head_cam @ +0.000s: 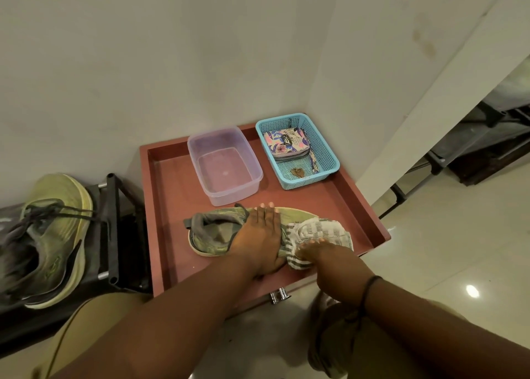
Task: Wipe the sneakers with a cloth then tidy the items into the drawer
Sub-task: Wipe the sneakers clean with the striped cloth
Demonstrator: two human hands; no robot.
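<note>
Sneaker (pixel 226 235) lay in the open drawer (pixel 172 178), pinned under the flat, spread left hand (pixel 259 235); right hand (pixel 318 251) gripped the striped cloth (pixel 318 229) on its toe. Second sneaker (pixel 54 235) sat far left (apparently unwiped); tidying remained.

sneaker in drawer (pixel 218 232): middle hidden under the left hand (pixel 259 239), toe under the cloth (pixel 318 235)
second sneaker (pixel 43 235): heel cut off by left edge
small brown item in blue basket (pixel 297 172): too small to identify
</note>
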